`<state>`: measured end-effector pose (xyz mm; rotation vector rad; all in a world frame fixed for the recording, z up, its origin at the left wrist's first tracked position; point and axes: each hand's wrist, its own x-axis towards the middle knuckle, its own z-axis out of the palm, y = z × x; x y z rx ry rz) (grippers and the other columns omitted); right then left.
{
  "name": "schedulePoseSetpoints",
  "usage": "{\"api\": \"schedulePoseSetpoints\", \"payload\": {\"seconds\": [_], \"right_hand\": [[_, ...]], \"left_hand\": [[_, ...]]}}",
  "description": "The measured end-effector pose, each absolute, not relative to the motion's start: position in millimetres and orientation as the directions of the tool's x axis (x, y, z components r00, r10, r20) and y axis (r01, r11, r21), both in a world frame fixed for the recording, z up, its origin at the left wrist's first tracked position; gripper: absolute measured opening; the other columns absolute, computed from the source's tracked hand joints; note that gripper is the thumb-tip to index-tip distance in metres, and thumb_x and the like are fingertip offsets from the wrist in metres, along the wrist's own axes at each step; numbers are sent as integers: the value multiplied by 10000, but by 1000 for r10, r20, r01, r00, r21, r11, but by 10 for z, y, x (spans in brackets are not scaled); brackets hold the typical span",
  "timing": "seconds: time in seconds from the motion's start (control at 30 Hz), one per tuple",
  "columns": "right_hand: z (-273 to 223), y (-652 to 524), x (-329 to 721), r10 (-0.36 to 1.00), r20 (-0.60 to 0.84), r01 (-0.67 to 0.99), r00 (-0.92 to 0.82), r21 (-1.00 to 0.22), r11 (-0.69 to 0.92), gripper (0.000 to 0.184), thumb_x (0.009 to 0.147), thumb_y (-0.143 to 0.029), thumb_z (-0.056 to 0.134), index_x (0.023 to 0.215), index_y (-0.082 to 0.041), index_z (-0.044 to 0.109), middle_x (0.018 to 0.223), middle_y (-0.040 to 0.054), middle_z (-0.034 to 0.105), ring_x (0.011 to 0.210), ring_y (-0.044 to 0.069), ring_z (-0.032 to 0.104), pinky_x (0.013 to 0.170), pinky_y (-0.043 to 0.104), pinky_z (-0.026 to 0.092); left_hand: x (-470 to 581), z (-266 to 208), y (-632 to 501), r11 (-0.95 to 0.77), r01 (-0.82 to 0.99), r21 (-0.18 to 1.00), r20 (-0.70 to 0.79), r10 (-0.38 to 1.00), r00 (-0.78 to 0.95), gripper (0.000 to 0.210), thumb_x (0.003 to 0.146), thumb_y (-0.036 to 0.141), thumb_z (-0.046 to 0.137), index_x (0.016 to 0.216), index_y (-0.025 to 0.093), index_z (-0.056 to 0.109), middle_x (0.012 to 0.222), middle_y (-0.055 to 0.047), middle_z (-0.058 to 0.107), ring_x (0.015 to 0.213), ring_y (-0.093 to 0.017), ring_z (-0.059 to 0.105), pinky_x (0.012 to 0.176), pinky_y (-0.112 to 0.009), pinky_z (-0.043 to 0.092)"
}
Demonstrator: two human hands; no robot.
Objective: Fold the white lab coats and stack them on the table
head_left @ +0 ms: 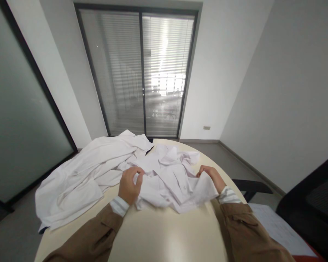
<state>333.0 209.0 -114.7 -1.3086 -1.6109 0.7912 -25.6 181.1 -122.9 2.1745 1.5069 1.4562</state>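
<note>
A plain grey wall (284,94) fills the upper right of the frame. Glass door panels (123,76) in dark frames stand at the upper centre, backed by horizontal blinds, with brighter light coming through the right-hand panel. A frosted glass panel (19,109), edged in black, covers the upper left. From the centre down to the bottom edge spreads a cream tabletop (166,233) with a curved rim, its near part catching a soft glare. Over its left side lies a loose heap of white cloth (90,171), creased and hanging past the edge. A black mesh office chair (314,203) stands at the lower right.

At the centre of the frame, on the tabletop and against the heap's right side, is a white button-up shirt (175,182), rumpled, its near hem slightly blurred. Two brown jacket sleeves (90,233) enter from the bottom corners, with striped cuffs (119,206) showing at the wrists. A printed paper sheet (278,225) lies at the lower right, beside the chair. The left hand (129,183) pinches the shirt's left side between thumb and forefinger; the right hand (211,176) grasps its right side, fingers curled into the fabric. Smallest are a socket plate (207,127) low on the far wall, right of centre, and a shirt button (184,187).
</note>
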Motion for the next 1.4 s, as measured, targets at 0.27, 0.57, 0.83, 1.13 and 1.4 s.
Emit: {"api": "schedulePoseSetpoints", "payload": {"seconds": [0.27, 0.57, 0.83, 1.13, 1.4], "right_hand": [[-1190, 1626, 3276, 900, -48, 725, -434, -611, 317, 396, 760, -474, 686, 1073, -233, 707, 688, -4, 637, 621, 175, 555, 613, 285, 410], [-1214, 1354, 3443, 944, -148, 897, -294, -384, 219, 703, 525, -463, 851, 1190, -315, 675, 743, 21, 676, 667, 244, 615, 652, 340, 426], [-1287, 1320, 3607, 939, -262, 963, -225, -207, 173, 1260, 337, -495, 898, 1480, -224, 444, 1347, 190, 517, 1218, 423, 518, 1004, 524, 414], [-722, 1030, 3390, 862, -472, 982, -183, -51, 181, 841, 438, -714, 807, 1089, -189, 720, 1012, 143, 696, 955, 398, 650, 873, 515, 468], [-785, 1243, 3247, 869, -128, 852, -479, -307, 424, 661, 778, -555, 662, 1322, -187, 593, 1365, 157, 566, 1233, 321, 546, 1049, 424, 418]], "left_hand": [[-32, -1187, 1239, -621, 729, 289, 137, 780, 610, 427, 727, 435, 763, 1114, 283, 664, 1155, -95, 664, 1057, -330, 592, 830, -405, 478], [-4, -1218, 992, -460, 871, 171, 114, 888, 446, 368, 908, 509, 563, 1028, 168, 633, 1079, -161, 614, 1057, -336, 550, 873, -461, 476], [-239, -1293, 963, -234, 972, 15, 85, 969, 232, 357, 933, 233, 476, 1242, 99, 595, 1259, -217, 576, 1150, -355, 545, 902, -457, 487], [-464, -678, 642, -294, 956, -13, -342, 899, 272, 467, 930, 491, 451, 1058, 130, 717, 991, -204, 718, 978, -390, 680, 836, -514, 511], [-378, -866, 960, -453, 878, 157, -152, 867, 474, 593, 922, 366, 513, 1487, 208, 423, 1551, -164, 392, 1402, -354, 405, 1080, -495, 413]]}}
